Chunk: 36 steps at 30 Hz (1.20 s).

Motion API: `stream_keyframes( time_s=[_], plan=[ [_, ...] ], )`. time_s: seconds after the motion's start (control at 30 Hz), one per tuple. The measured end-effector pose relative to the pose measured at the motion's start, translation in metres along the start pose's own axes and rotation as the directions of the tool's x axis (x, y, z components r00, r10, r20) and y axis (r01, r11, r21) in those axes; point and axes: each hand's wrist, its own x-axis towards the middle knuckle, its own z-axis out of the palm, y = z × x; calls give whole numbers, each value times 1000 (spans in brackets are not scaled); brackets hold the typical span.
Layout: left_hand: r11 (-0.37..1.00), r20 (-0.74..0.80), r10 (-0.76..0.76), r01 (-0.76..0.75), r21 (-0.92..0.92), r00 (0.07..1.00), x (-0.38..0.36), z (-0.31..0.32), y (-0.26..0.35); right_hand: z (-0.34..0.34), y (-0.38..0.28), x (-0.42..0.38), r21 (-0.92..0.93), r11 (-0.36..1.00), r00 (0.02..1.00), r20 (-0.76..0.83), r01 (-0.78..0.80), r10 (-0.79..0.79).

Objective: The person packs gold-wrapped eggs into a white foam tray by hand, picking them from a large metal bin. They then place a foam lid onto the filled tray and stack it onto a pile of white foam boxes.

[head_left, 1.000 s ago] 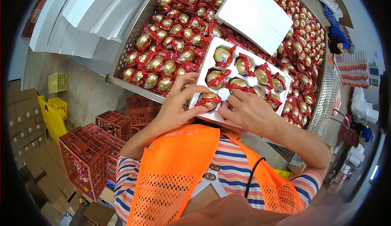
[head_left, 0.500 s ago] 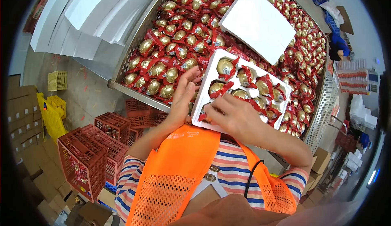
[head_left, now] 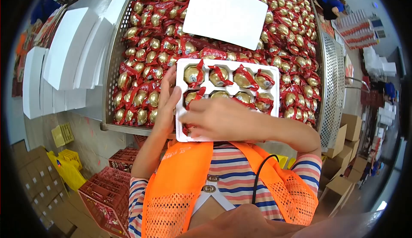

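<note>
A white foam tray point(head_left: 277, 96) leans at the front of my body, its cells filled with gold-wrapped eggs point(head_left: 243, 78) in clear wrappers with red ends. My left hand point(head_left: 166, 103) grips the tray's left side, fingers stretched along the edge and partly behind it. Over the tray's lower left, my right hand point(head_left: 214, 120) has its fingers bent down onto an egg in the front-row corner cell; that egg is mostly hidden. My right hand and forearm cover much of the front row. A white foam lid point(head_left: 225, 14) lies on the eggs beyond the tray.
A metal bin with a perforated rim point(head_left: 112, 66) holds many more wrapped eggs. White foam boxes or lids point(head_left: 71, 49) stand to the left. Red crates point(head_left: 105, 195), a yellow crate point(head_left: 62, 134) and cardboard boxes point(head_left: 339, 191) are on the floor. Another person point(head_left: 328, 4) stands far right.
My view has turned, so the tray sits level and further left in it. My right hand stays over the tray's lower-left cells, and my left hand stays at its side.
</note>
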Motion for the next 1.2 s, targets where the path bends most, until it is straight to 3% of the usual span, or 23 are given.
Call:
stream_keyframes(
  time_s=[0.03, 0.1, 0.13, 0.17, 0.2, 0.33, 0.47, 0.6, 0.7, 0.8, 0.93, 1.2],
  plan=[
    [993, 45, 24, -28, 112, 999, 10, -4, 1, -6, 8, -6, 60, 996, 983, -174, 71, -60],
    [994, 25, -65, 62, 94, 998, 24, 6, 12, -33, 19, -29, 72, 976, 894, -392, -204, 216],
    [980, 32, -125, 119, 160, 992, 29, 10, 18, -46, 27, -47, -86, 955, 848, -487, -285, 209],
    [960, 33, -180, 168, 225, 983, 34, 11, 21, -55, 32, -69, -187, 910, 849, -466, -369, 249],
    [969, 27, -159, 151, 198, 987, 39, 8, 16, -58, 29, -89, -118, 886, 821, -445, -449, 358],
    [952, 7, -203, 196, 237, 979, 39, 15, 27, -36, 29, -135, -83, 812, 775, -367, -578, 514],
    [950, 21, -194, 183, 254, 981, 41, 12, 22, -13, 30, -135, -223, 788, 783, -433, -574, 447],
    [944, -3, -235, 228, 238, 972, 40, 13, 23, -14, 39, -142, -177, 813, 792, -410, -555, 452],
    [957, -50, -261, 265, 115, 964, 30, 13, 20, -15, 16, -144, -9, 811, 670, -569, -585, 477],
    [957, -16, -280, 278, -78, 960, 15, 4, 13, -13, -9, -162, -57, 823, 748, -457, -565, 482],
    [958, -90, -286, 285, -21, 954, 1, 0, 1, 5, -10, -167, -93, 818, 783, -370, -567, 500],
    [969, -41, -243, 240, -59, 969, -1, 16, 8, 16, -8, -167, -162, 805, 797, -344, -571, 496]
  ],
)
